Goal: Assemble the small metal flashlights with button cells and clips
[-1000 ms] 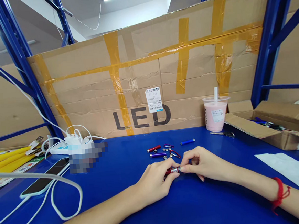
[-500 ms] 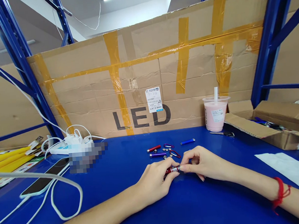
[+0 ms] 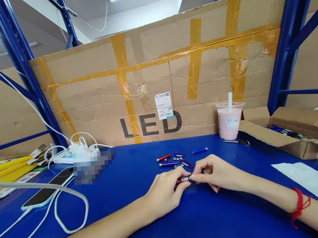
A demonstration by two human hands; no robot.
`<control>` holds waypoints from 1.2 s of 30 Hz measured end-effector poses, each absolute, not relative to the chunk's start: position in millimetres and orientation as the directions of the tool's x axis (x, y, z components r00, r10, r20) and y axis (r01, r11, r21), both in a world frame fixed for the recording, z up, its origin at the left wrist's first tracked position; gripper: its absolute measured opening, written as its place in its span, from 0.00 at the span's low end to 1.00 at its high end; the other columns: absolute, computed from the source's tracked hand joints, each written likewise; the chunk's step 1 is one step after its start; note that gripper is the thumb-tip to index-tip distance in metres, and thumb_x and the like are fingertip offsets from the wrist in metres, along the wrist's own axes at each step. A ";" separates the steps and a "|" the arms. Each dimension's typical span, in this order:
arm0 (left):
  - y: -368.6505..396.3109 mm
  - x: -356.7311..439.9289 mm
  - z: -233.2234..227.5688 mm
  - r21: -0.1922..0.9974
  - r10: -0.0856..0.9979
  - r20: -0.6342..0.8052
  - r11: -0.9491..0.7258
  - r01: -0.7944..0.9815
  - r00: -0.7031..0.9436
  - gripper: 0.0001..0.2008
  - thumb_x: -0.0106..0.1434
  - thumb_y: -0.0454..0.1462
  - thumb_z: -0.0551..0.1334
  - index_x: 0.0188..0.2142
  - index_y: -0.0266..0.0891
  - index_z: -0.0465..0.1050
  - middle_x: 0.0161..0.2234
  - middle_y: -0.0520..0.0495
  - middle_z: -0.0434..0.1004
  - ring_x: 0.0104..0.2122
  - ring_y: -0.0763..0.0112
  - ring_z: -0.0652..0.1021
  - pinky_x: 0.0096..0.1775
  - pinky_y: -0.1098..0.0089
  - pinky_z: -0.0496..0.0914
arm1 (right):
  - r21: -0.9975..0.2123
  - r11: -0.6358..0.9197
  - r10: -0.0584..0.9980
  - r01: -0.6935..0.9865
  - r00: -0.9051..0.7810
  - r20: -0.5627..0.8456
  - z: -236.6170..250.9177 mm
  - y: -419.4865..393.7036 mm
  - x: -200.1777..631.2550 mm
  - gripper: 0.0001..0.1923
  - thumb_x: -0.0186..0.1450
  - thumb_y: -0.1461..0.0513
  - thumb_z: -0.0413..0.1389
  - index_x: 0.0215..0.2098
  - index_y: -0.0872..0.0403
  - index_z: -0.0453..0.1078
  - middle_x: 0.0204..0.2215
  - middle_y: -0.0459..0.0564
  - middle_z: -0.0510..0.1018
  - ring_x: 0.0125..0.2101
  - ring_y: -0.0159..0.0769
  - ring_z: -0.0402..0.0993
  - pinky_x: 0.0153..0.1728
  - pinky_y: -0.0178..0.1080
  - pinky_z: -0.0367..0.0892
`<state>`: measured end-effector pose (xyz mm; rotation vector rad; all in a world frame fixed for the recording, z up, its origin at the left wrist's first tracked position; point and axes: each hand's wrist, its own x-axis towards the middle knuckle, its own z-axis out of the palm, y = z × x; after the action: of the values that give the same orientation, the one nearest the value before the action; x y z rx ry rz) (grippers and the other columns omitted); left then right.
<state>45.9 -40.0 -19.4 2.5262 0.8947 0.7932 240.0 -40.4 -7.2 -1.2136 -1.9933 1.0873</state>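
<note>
Both my hands meet low over the blue table (image 3: 130,172) on one small red metal flashlight (image 3: 182,180). My left hand (image 3: 165,193) grips its red body. My right hand (image 3: 217,173) pinches its silver and black end between thumb and fingertips. Just beyond them lie a red tube (image 3: 163,157), a purple tube (image 3: 167,164), a blue tube (image 3: 199,150), two small carabiner clips (image 3: 185,163) and several button cells (image 3: 176,158).
A pink drink cup with a straw (image 3: 229,121) stands at the back right, a pen (image 3: 236,142) beside it. An open cardboard box (image 3: 289,130) and white paper (image 3: 309,180) lie right. A phone (image 3: 47,192), white cables (image 3: 70,214) and a power strip (image 3: 73,155) are left. A taped cardboard wall (image 3: 158,78) closes the back.
The hands stay together on the red flashlight; the fingers shift only slightly. Nothing else has moved.
</note>
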 end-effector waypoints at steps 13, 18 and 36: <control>-41.3 46.4 -18.8 0.491 0.648 0.406 -0.750 0.444 0.645 0.03 0.63 0.34 0.54 0.35 0.38 0.65 0.31 0.53 0.73 0.22 0.78 0.68 0.27 0.78 0.60 | -0.884 0.230 0.891 0.408 -0.454 0.022 -0.4 -43.3 238.2 0.21 0.54 0.49 0.57 0.21 0.61 0.66 0.19 0.46 0.70 0.11 0.20 0.61 0.11 0.25 0.51; -38.8 45.9 -19.1 0.485 0.640 0.422 -0.757 0.437 0.642 0.03 0.63 0.34 0.54 0.33 0.38 0.64 0.29 0.54 0.72 0.22 0.78 0.68 0.27 0.78 0.60 | -0.890 0.216 0.895 0.401 -0.446 0.017 -1.0 -44.2 237.5 0.21 0.54 0.49 0.57 0.21 0.61 0.66 0.19 0.45 0.69 0.11 0.20 0.61 0.11 0.25 0.51; -41.9 46.5 -16.5 0.466 0.594 0.494 -0.798 0.384 0.635 0.11 0.64 0.33 0.53 0.42 0.47 0.70 0.37 0.57 0.74 0.36 0.76 0.74 0.38 0.77 0.65 | -0.925 0.154 0.904 0.348 -0.426 -0.009 -0.6 -44.6 232.9 0.20 0.51 0.50 0.59 0.21 0.61 0.67 0.18 0.45 0.70 0.11 0.20 0.61 0.11 0.24 0.51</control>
<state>46.5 -41.9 -16.5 2.5410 0.7845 0.9352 232.9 -44.6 -0.6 -1.1898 -1.8635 1.2564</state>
